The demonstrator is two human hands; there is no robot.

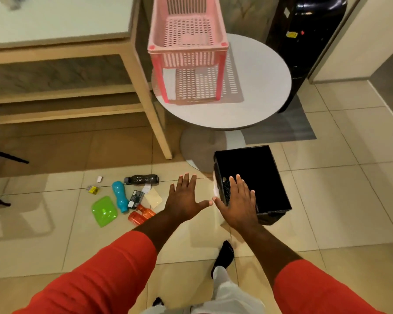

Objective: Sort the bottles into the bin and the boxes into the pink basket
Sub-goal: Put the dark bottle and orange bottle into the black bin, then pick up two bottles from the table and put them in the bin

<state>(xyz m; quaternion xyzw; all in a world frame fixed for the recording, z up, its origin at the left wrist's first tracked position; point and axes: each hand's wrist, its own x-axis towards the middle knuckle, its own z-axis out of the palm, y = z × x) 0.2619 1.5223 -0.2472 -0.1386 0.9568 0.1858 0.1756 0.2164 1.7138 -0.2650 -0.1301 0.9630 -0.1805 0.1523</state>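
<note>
While the person stood on the tiled floor, both arms in red sleeves reached forward and down. At the far left stood one wooden desk. On the floor in front of it lay a loose scatter: one tiny white piece, one small yellow box, one green lid, one blue bottle lying on its side, and one dark bottle lying behind it. Just right of the blue bottle lay one dark box, one small white card and one flat beige packet. Nearest the person were orange bottles; they looked like two lying together, but the left forearm hid part of them, so I could not be sure.

The left hand hovered flat over the tiles just right of that scatter, fingers straight and spread, holding nothing. One pink basket stood on its legs on one round white table, with no boxes in it. The right hand was likewise flat and spread, with nothing in its grasp, its thumb tip close to the left thumb tip. It lay over the near left corner of the one black bin on the floor; whether it touched the rim I could not tell. The bin's inside was too dark to read. One black water dispenser stood at the far right.
</note>
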